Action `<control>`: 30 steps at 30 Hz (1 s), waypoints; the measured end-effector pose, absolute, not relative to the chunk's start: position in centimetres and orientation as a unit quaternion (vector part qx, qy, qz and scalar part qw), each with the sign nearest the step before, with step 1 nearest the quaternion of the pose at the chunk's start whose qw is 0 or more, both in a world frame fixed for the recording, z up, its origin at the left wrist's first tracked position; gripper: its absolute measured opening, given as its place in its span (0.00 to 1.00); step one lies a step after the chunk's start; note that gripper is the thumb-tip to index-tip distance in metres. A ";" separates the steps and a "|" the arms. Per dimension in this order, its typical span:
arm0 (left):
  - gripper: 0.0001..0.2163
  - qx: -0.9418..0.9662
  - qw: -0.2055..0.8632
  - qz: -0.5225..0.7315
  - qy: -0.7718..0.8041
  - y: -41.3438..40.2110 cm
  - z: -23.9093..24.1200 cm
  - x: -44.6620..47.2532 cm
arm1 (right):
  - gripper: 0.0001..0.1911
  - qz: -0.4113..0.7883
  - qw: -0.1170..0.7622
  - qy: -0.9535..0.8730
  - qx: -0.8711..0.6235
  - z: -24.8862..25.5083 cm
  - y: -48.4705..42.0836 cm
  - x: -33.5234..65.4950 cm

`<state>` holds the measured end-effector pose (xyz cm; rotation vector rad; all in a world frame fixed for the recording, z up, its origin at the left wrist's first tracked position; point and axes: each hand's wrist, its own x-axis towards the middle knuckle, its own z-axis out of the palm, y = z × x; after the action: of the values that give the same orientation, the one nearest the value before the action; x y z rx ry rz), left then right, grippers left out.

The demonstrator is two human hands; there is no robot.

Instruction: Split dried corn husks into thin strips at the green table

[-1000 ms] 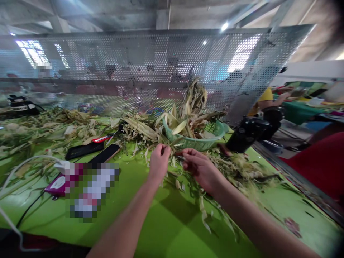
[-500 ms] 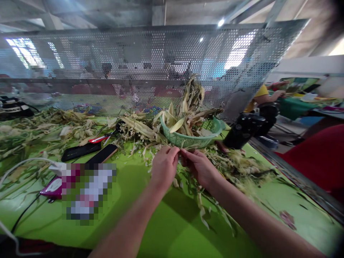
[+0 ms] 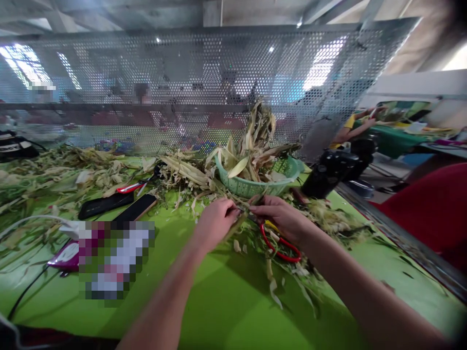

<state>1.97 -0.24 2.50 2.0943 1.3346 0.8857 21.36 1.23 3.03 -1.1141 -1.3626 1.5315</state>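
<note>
Perforated metal screening (image 3: 175, 73) backs a green table (image 3: 219, 311), where a basket (image 3: 251, 187) holds dry husks (image 3: 251, 150). Just before it, left hand (image 3: 216, 221) and right hand (image 3: 286, 216) nearly meet, the left curled (its hold unclear), the right pinching. Unlike half a second ago, red-handled scissors (image 3: 280, 254) show below the right, a husk strip (image 3: 258, 197) at its fingertips.

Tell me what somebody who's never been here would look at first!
Probably the tall spray of dry husks near the middle, rising from the green basket in front of the perforated metal screen. Next, perhaps, the red looped handle just below the right hand, bright against the green table.
</note>
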 end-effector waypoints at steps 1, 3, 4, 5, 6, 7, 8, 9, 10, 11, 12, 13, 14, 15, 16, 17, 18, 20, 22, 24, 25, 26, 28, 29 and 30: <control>0.08 0.759 0.266 0.332 0.493 -0.3 2.5 1.9 | 0.11 0.602 0.384 -0.544 -0.440 3.0 1.3 21.4; 0.10 0.732 0.314 0.353 0.490 -0.2 2.4 1.9 | 0.11 0.600 0.368 -0.549 -0.451 2.9 1.3 21.5; 0.10 0.715 0.349 0.365 0.483 -0.2 2.3 1.9 | 0.11 0.602 0.361 -0.544 -0.459 2.8 1.3 21.5; 0.11 0.694 0.390 0.377 0.473 -0.2 2.1 2.0 | 0.10 0.607 0.354 -0.538 -0.466 2.8 1.3 21.5; 0.12 0.667 0.436 0.389 0.462 -0.1 1.9 2.1 | 0.10 0.611 0.350 -0.532 -0.471 2.8 1.3 21.4; 0.13 0.637 0.482 0.401 0.449 -0.1 1.7 2.2 | 0.10 0.615 0.347 -0.528 -0.471 2.7 1.3 21.3; 0.13 0.606 0.522 0.414 0.435 0.0 1.5 2.3 | 0.10 0.619 0.346 -0.528 -0.468 2.7 1.2 21.2; 0.14 0.578 0.552 0.428 0.422 0.0 1.3 2.5 | 0.10 0.621 0.346 -0.532 -0.461 2.6 1.2 21.1; 0.14 0.555 0.572 0.442 0.412 0.1 1.2 2.6 | 0.10 0.622 0.346 -0.537 -0.453 2.6 1.1 21.0; 0.14 0.540 0.585 0.452 0.402 0.0 1.1 2.8 | 0.10 0.621 0.348 -0.542 -0.446 2.6 1.1 20.8; 0.14 0.531 0.594 0.459 0.393 0.0 1.0 2.9 | 0.11 0.619 0.350 -0.545 -0.444 2.5 1.1 20.7; 0.14 0.529 0.599 0.463 0.384 0.0 1.0 3.0 | 0.13 0.616 0.351 -0.547 -0.445 2.5 1.1 20.7; 0.13 0.531 0.602 0.464 0.376 -0.1 1.0 3.0 | 0.14 0.613 0.351 -0.549 -0.447 2.4 1.1 20.6; 0.13 0.534 0.602 0.464 0.370 -0.1 1.0 3.1 | 0.15 0.609 0.350 -0.550 -0.452 2.3 1.2 20.6; 0.12 0.538 0.600 0.465 0.366 -0.1 0.9 3.1 | 0.16 0.603 0.349 -0.553 -0.457 2.3 1.3 20.6; 0.12 0.541 0.596 0.467 0.367 -0.1 0.9 3.1 | 0.17 0.593 0.345 -0.562 -0.462 2.2 1.4 20.7; 0.12 0.543 0.590 0.468 0.372 0.0 0.8 3.1 | 0.17 0.578 0.338 -0.577 -0.467 2.2 1.5 20.8; 0.12 0.546 0.574 0.468 0.392 0.1 0.7 3.2 | 0.18 0.533 0.309 -0.623 -0.483 2.2 1.8 21.1; 0.12 0.557 0.551 0.462 0.417 0.2 0.6 3.2 | 0.18 0.484 0.269 -0.673 -0.490 2.5 2.1 21.6; 0.11 0.571 0.533 0.450 0.432 0.4 0.4 3.2 | 0.16 0.449 0.247 -0.711 -0.481 2.8 2.3 22.2; 0.11 0.578 0.529 0.443 0.435 0.4 0.3 3.2 | 0.15 0.438 0.244 -0.724 -0.473 2.9 2.4 22.4; 0.10 0.582 0.528 0.436 0.439 0.5 0.2 3.3 | 0.15 0.428 0.245 -0.733 -0.468 3.1 2.4 22.7; 0.10 0.588 0.529 0.421 0.444 0.7 -0.1 3.3 | 0.15 0.416 0.249 -0.740 -0.466 3.3 2.4 23.0; 0.09 0.591 0.530 0.415 0.444 0.8 -0.3 3.3 | 0.15 0.413 0.251 -0.740 -0.468 3.3 2.3 23.0; 0.08 0.593 0.534 0.411 0.441 0.8 -0.4 3.4 | 0.15 0.411 0.254 -0.738 -0.470 3.3 2.3 23.0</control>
<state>3.36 0.84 -0.43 1.4130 1.0505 0.9795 23.01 2.25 3.32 -1.2781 -2.0063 1.1168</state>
